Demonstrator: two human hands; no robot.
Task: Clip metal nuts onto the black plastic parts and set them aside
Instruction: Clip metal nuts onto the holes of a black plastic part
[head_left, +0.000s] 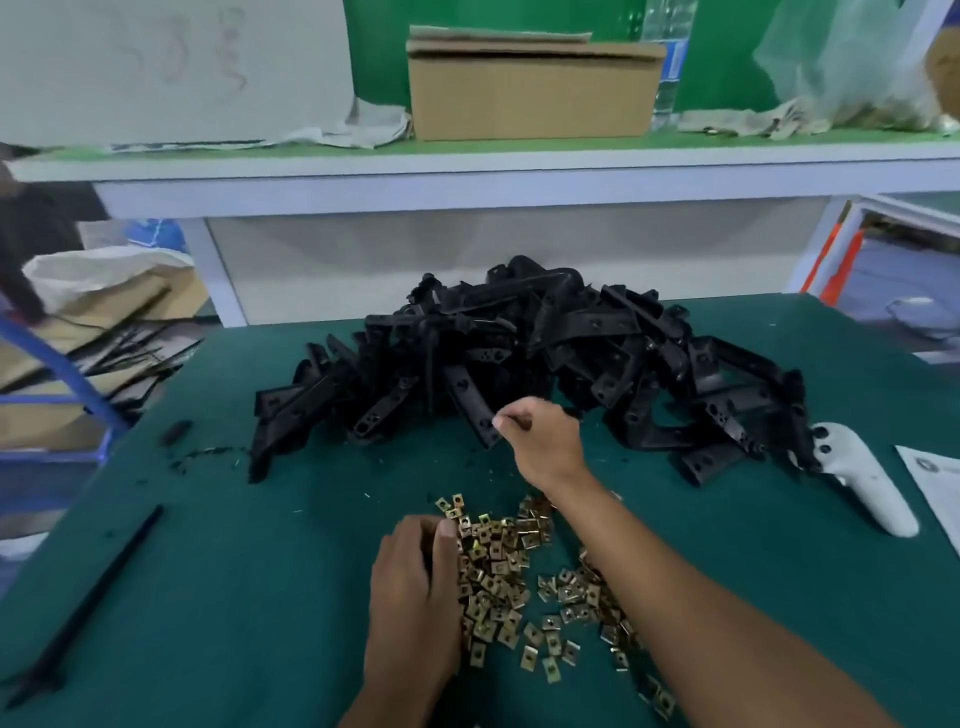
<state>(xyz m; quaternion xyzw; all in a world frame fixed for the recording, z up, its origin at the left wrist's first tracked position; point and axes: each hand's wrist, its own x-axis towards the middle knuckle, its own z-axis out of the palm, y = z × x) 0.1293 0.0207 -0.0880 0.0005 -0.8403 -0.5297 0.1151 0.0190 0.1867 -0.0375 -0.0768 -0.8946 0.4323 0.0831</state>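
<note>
Stick (83, 597): far left on the mat (234, 571), idle. My left hand (415, 587): fingers curled into the nuts (514, 577) heaped at front centre; whether it pinches one, I cannot tell. My right hand (540, 441): curled at the parts (519, 353) piled behind, seemingly pinching one. Controller (862, 478): right. Step: fetching a pair. Next: line nut to part edge, push home.

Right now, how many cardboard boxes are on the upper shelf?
1: a brown cardboard box at the shelf's middle, behind the pile of black parts. Others may lie outside the frame.
</note>
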